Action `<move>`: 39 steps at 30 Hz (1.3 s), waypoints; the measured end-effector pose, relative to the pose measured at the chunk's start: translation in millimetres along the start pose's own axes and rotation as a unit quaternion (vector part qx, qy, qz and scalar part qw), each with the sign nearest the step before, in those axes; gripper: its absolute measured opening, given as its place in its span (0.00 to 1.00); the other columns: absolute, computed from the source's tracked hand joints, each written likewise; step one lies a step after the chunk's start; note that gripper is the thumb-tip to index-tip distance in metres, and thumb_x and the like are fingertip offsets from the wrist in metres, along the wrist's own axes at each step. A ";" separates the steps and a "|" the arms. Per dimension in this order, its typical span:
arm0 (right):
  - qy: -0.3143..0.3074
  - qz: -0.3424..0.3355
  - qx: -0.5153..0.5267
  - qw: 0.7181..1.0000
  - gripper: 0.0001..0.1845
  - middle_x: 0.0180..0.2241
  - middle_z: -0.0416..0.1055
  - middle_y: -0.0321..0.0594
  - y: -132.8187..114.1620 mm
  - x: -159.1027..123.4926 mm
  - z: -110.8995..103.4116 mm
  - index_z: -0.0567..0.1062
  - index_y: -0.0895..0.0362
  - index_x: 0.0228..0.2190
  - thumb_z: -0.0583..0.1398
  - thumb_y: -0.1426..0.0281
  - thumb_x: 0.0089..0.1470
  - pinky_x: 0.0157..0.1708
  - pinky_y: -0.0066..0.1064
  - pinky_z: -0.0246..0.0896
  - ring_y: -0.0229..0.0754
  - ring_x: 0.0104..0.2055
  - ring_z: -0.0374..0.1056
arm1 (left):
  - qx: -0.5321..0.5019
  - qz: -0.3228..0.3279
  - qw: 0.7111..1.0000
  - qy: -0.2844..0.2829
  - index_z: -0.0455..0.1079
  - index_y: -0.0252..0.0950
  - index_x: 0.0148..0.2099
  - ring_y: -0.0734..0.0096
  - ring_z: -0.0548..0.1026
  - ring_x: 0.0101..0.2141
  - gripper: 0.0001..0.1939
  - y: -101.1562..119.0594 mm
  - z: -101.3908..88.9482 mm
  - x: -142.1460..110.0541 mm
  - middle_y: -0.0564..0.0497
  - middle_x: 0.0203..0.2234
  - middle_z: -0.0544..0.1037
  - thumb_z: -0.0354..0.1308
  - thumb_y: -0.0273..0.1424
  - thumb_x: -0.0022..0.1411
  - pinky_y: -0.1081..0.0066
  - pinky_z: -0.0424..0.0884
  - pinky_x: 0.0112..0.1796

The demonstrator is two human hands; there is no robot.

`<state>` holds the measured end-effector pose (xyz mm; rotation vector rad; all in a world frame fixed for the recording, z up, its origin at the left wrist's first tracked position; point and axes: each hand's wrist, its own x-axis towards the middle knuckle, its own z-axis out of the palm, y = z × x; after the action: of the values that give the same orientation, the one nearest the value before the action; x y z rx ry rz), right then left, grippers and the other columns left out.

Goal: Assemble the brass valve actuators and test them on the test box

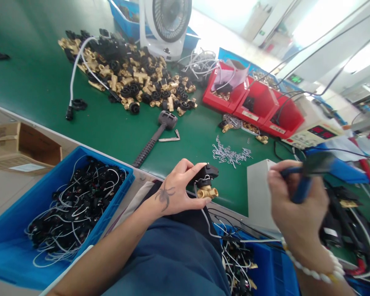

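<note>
My left hand (181, 187) grips a brass valve fitting (207, 192) with a black cap (212, 170) on top, just over the table's front edge. A thin metal clip sits between the cap and the brass body, and a light cable hangs below. My right hand (299, 205), to the right of it, is closed round blue-handled pliers (302, 189); motion smears their head. Beyond my left hand lies a heap of small wire clips (230, 154). A dark mallet (154, 139) rests on the green table (123, 131), with a small bent metal piece (171, 138) beside it.
Brass fittings (138, 78) with black parts are heaped before a white fan (165, 28). Red bins (255, 102) stand at the back right, near a display box (320, 133). Blue crates (6, 242) of cabled parts flank my lap. A grey box (259, 193) sits between my hands.
</note>
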<state>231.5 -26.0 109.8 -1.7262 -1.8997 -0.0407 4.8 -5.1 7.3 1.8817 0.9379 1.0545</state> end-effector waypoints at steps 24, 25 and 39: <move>-0.238 -0.111 -0.048 0.964 0.09 0.29 0.74 0.40 -6.4 -6.0 17.8 0.75 0.54 0.34 0.55 0.74 0.54 0.25 0.31 0.60 0.42 0.27 0.70 | 0.013 0.004 1.000 -0.004 0.63 0.39 0.66 0.61 0.71 0.45 0.39 1.9 1.5 0.2 0.47 0.44 0.67 0.69 0.38 0.53 0.59 0.75 0.48; -0.231 -0.103 -0.039 0.967 0.10 0.31 0.75 0.41 -8.1 -4.8 18.2 0.76 0.54 0.35 0.55 0.74 0.56 0.26 0.31 0.62 0.42 0.28 0.70 | 0.015 0.002 1.000 -0.004 0.63 0.39 0.66 0.61 0.71 0.45 0.40 2.5 2.2 0.2 0.47 0.44 0.67 0.69 0.39 0.53 0.60 0.75 0.48; -0.372 -0.042 0.225 0.900 0.26 0.58 0.73 0.45 -8.2 -0.8 28.8 0.73 0.51 0.60 0.63 0.64 0.60 0.54 0.42 0.72 0.51 0.57 0.72 | -0.023 0.004 0.999 0.040 0.59 0.39 0.58 0.55 0.72 0.53 0.32 7.3 3.3 -7.1 0.43 0.51 0.71 0.68 0.32 0.55 0.55 0.72 0.55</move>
<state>212.9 -16.9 88.1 -1.4260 -2.2426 1.0835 6.7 -15.2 10.2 1.8181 0.9446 1.1531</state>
